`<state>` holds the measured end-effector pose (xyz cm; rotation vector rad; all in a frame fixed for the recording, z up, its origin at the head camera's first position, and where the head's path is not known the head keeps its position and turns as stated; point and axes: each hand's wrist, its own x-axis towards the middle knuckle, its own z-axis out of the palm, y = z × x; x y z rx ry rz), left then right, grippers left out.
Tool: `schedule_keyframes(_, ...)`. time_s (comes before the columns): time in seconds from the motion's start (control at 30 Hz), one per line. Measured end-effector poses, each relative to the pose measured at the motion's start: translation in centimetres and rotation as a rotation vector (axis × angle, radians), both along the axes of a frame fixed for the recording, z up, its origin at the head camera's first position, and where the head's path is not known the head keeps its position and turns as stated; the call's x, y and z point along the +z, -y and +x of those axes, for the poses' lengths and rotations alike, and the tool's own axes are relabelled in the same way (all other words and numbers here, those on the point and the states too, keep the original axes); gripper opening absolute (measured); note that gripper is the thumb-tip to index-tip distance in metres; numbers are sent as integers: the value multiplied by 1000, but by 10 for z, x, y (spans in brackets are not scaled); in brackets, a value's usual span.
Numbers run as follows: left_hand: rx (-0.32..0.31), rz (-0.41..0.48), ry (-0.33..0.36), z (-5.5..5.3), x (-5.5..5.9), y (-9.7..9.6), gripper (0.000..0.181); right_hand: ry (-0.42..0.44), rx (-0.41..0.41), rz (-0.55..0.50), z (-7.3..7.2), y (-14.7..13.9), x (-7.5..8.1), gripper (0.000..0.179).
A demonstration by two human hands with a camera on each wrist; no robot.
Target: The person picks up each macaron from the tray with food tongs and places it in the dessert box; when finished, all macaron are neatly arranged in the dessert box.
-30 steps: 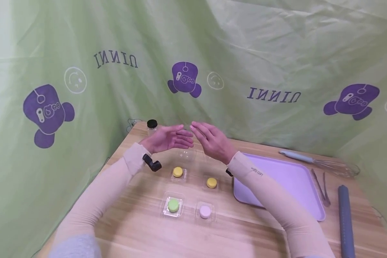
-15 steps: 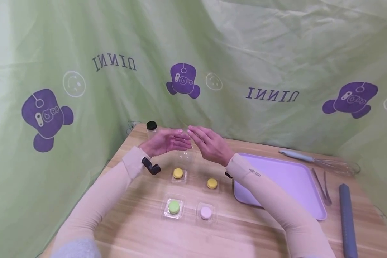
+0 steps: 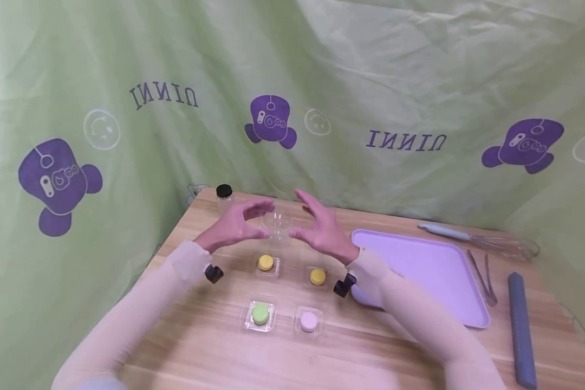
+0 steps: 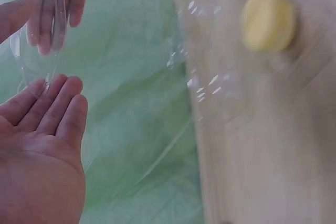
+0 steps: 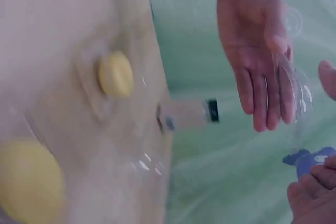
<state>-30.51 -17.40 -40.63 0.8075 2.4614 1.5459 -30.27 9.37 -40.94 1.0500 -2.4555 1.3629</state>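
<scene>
My left hand [image 3: 234, 223] is raised above the back of the table. It holds a thin clear plastic lid [image 5: 304, 95] near its edge, between thumb and fingers. The right hand [image 3: 325, 232] faces it from the other side of the lid, thumb and fingers spread, with a small gap to the lid in the right wrist view. Below the hands, a yellow macaron [image 3: 265, 262] and another yellow macaron [image 3: 318, 277] sit in small clear trays. Nearer me are a green macaron [image 3: 260, 314] and a pale pink macaron [image 3: 309, 322], also in clear trays.
A jar with a black lid [image 3: 224, 191] stands at the back left. On the right lie a lilac tray [image 3: 419, 260], a whisk [image 3: 448, 233], tongs [image 3: 487, 281] and a grey-blue roll [image 3: 521, 330]. A green curtain [image 3: 200, 146] hangs behind the table.
Both hands have opened out, thumbs dropping away from the fingers, and moved slightly apart. The macarons and the tools stay where they were; the head view has shifted a little.
</scene>
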Motion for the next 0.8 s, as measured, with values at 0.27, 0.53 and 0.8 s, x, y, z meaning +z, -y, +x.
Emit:
schedule_keyframes(0.27, 15, -13, -22, 29, -20, 0, 85, 130, 86, 18, 26, 9, -25, 98)
schedule_keyframes(0.53, 31, -39, 20, 35, -37, 1, 86, 187, 51, 33, 35, 16, -42, 88)
schedule_keyframes(0.8, 55, -220, -3, 42, -54, 7, 88, 200, -4, 236, 37, 25, -55, 85)
